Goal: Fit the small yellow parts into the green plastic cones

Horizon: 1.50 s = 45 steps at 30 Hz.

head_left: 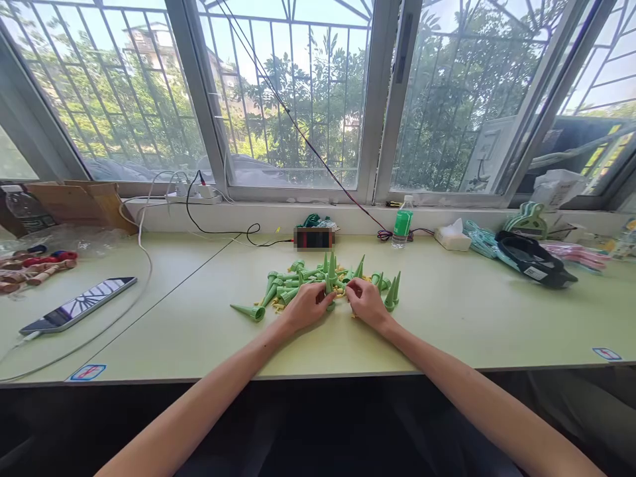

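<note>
A heap of green cones (pixel 298 281), smooth moulded plastic with sharp tips and wide hollow mouths, lies mid-worktop (pixel 447 318) on its matte pale-green surface, mixed with tiny yellow bits (pixel 342 272). The left hand (pixel 307 306) rests at the heap's near edge, its fingers (pixel 322 296) curled round one of them. The right hand (pixel 366 302) sits just beside, fingers bent with tips pressed together; what they pinch is too small to tell. A glossy flat phone (pixel 79 303) lies far left
</note>
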### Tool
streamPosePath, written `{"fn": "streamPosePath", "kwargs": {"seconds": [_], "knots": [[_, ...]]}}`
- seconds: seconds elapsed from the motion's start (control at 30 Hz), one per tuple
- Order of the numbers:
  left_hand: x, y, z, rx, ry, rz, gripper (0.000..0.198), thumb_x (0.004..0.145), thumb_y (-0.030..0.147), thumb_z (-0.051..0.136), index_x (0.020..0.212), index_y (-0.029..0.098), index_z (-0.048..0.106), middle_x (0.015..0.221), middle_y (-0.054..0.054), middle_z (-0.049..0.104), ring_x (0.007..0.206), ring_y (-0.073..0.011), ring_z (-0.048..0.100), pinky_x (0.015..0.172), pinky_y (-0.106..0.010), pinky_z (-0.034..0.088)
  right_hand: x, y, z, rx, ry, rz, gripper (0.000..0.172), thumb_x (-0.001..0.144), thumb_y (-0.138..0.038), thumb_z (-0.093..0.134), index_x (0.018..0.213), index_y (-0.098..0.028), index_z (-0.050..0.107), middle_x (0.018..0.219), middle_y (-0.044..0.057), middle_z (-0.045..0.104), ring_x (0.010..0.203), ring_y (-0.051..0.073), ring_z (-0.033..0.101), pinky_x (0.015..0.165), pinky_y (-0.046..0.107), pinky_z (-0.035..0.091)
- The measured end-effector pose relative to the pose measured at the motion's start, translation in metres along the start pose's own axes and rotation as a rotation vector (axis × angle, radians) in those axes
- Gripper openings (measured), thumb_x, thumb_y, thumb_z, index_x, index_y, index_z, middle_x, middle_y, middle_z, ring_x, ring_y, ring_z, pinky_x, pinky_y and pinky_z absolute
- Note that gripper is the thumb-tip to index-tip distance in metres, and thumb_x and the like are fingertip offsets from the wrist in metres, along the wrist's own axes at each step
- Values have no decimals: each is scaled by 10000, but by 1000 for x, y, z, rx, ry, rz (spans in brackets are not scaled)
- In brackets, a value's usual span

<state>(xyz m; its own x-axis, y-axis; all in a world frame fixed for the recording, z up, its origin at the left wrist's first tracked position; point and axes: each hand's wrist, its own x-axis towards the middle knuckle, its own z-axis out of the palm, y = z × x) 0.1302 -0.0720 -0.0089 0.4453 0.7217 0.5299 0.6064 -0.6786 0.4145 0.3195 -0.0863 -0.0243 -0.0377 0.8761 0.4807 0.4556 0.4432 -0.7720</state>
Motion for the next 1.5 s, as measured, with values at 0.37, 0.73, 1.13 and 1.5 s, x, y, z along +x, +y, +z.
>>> {"fn": "streamPosePath", "kwargs": {"seconds": [0.37, 0.73, 1.13, 1.5], "knots": [[-1, -1, 1, -24, 53, 19, 330, 918, 338, 521, 636, 172, 477, 568, 18, 492, 532, -103, 395, 551, -263, 304, 0, -9, -2, 119, -43, 1, 207, 865, -365, 514, 777, -189, 576, 653, 23, 629, 533, 157, 564, 513, 270, 442], [-2, 2, 0, -38, 109, 19, 375, 927, 367, 520, 622, 181, 408, 560, 29, 460, 521, -99, 385, 543, -259, 298, -1, -9, -1, 193, -82, -21, 287, 896, -459, 523, 798, -194, 578, 667, 26, 620, 520, 153, 563, 467, 259, 436], [-1, 2, 0, -32, 131, 18, 379, 932, 378, 516, 626, 177, 415, 553, 34, 454, 510, -91, 373, 547, -250, 299, -3, -9, -1, 217, -97, -31, 287, 899, -460, 530, 809, -190, 571, 668, 13, 614, 503, 138, 548, 474, 256, 436], [-2, 1, 0, -20, 143, 10, 376, 929, 388, 512, 627, 176, 435, 551, 33, 469, 502, -91, 382, 545, -246, 306, -4, -13, -1, 210, -123, -42, 275, 906, -454, 515, 814, -200, 566, 659, 6, 602, 486, 133, 525, 465, 253, 419]]}}
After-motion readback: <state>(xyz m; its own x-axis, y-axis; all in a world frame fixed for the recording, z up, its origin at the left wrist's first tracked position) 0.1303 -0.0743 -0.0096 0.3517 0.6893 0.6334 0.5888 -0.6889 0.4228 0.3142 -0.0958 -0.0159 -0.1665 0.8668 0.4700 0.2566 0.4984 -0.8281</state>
